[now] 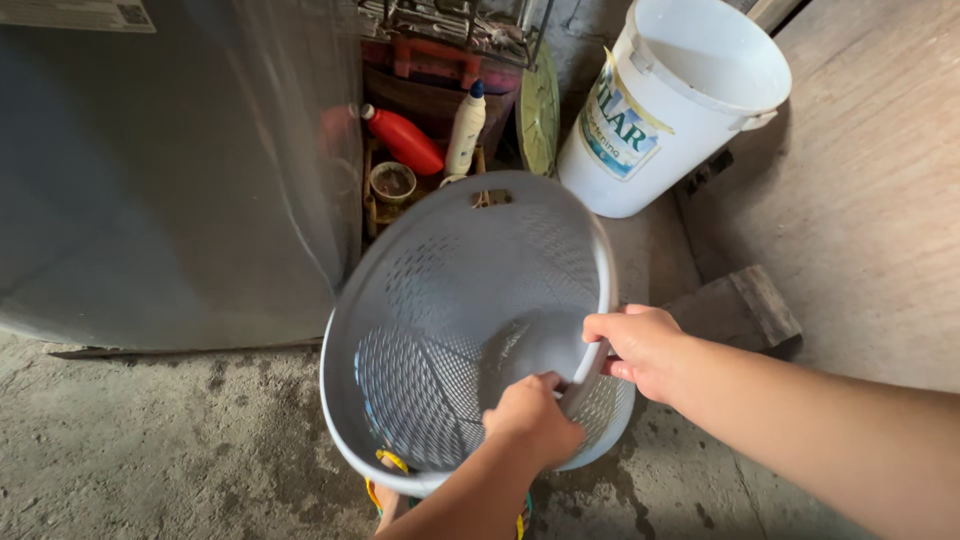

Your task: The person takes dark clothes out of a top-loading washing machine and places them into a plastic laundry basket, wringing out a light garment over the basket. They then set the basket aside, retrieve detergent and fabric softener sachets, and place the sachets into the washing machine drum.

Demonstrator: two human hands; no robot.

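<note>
I see pale grey perforated plastic laundry basket [450, 320] tilted, mouth toward camera, base on concrete floor [150, 450] beside grey metal appliance [160, 170]. Right hand [640, 345] grip clenched on near right rim. Left hand [530, 420] inside basket by same rim, fingers curled; grasp unclear. Both hands on basket's right side. White plastic bucket [680, 100] behind.
</note>
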